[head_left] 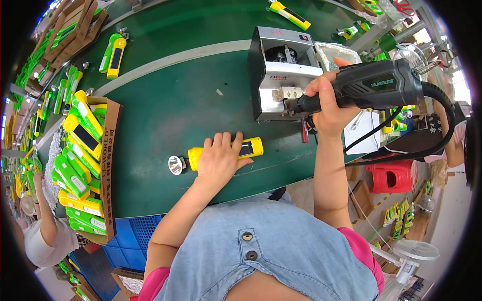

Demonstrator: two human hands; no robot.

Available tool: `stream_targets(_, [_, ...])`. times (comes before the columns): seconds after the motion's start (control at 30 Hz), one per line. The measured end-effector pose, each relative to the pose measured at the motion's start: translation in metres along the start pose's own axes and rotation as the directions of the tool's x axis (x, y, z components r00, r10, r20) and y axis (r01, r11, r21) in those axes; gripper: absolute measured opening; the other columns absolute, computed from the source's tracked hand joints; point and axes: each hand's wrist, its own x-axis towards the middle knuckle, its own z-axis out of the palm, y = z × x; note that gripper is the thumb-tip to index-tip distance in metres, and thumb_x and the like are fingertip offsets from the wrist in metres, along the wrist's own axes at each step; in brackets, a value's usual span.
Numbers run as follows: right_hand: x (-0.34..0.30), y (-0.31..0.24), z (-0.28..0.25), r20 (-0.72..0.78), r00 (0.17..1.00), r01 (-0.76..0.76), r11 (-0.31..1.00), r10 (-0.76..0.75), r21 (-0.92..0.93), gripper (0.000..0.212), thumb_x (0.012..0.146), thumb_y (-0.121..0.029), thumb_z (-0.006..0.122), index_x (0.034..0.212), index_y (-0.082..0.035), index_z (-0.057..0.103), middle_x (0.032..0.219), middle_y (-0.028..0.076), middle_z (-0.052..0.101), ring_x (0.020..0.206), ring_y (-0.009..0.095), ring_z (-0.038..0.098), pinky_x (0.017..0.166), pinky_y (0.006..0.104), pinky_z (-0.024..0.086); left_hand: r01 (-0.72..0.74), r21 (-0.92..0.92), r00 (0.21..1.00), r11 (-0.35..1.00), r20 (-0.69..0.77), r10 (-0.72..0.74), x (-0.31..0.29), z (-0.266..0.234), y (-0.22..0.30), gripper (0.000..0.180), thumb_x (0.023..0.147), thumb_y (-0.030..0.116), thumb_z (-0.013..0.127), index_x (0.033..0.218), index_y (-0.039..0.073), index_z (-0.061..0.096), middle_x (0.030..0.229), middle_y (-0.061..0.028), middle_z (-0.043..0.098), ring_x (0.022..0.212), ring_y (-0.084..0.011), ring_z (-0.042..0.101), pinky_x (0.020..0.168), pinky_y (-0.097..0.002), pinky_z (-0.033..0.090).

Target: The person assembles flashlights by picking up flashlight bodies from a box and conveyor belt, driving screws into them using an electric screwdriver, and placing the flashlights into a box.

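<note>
My left hand (219,159) lies over a yellow flashlight (256,146) on the green bench, fingers wrapped over its body. A dark panel shows on the flashlight beyond my fingers. At its left end, a shiny reflector (176,165) sits tilted out of the housing. My right hand (330,106) grips a black electric screwdriver (379,83), held level with its nose pointing left. That nose is at the front outlet of a metal screw feeder (281,68); whether a screw sits on the bit is too small to tell.
An open cardboard box (111,160) full of green and yellow flashlights stands at the left. More flashlights (116,57) lie across a pale strip on the bench. A thick black cable (447,125) loops at right. A red stool (394,175) stands beyond; other people sit at both sides.
</note>
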Motion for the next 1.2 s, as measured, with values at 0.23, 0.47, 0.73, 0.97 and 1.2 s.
stream_targets(0.23, [0.006,-0.002,-0.006,0.11,0.992,-0.053,0.998,0.057,-0.037,0.04,0.077,0.003,0.053,0.114,0.009,0.037,0.065,0.009,0.052,0.053,0.015,0.052,0.054,0.0284,0.047,0.01,-0.017,1.0,1.0,0.015,-0.01,-0.001,-0.001,0.0,0.061,0.064,0.049,0.065,0.107,0.006,0.056,0.078,-0.004,0.048,0.076,-0.0186,0.047,0.063,-0.0305,0.037])
stream_targets(0.47, [0.006,0.001,-0.008,0.11,0.993,-0.046,0.999,0.049,-0.027,0.04,0.078,0.003,0.053,0.114,0.009,0.037,0.065,0.009,0.052,0.053,0.015,0.051,0.055,0.0297,0.047,0.008,-0.031,1.0,0.999,0.024,-0.008,0.0,0.0,0.002,0.061,0.065,0.048,0.065,0.108,0.006,0.056,0.079,-0.0045,0.049,0.076,-0.0187,0.047,0.063,-0.0304,0.037])
stream_targets(0.73, [0.008,-0.008,-0.005,0.176,0.955,-0.248,0.968,0.239,0.027,0.038,0.078,0.003,0.051,0.114,0.005,0.038,0.066,0.008,0.048,0.054,0.016,0.049,0.053,0.0303,0.044,-0.01,-0.077,1.0,0.997,-0.003,0.01,0.003,0.005,0.002,0.057,0.064,0.045,0.066,0.103,0.005,0.056,0.08,-0.0049,0.049,0.076,-0.0199,0.048,0.065,-0.03,0.037])
stream_targets(0.97, [-0.028,-0.022,0.012,0.254,0.946,-0.216,0.976,0.201,0.031,0.041,0.079,0.002,0.051,0.117,0.004,0.035,0.066,0.008,0.048,0.054,0.015,0.049,0.053,0.03,0.045,-0.003,-0.032,0.999,0.999,0.033,0.004,0.008,0.008,0.006,0.054,0.063,0.045,0.066,0.098,0.004,0.056,0.079,-0.0037,0.048,0.077,-0.0184,0.048,0.064,-0.0295,0.037])
stream_targets(1.2, [-0.039,-0.004,0.016,0.243,0.935,-0.279,0.958,0.257,0.061,0.039,0.078,0.004,0.05,0.115,0.005,0.037,0.064,0.007,0.05,0.053,0.014,0.05,0.053,0.0287,0.046,0.01,-0.065,1.0,0.998,0.008,-0.01,0.007,0.009,0.007,0.053,0.063,0.045,0.066,0.096,0.005,0.057,0.077,-0.0034,0.047,0.075,-0.0183,0.048,0.063,-0.0297,0.037])
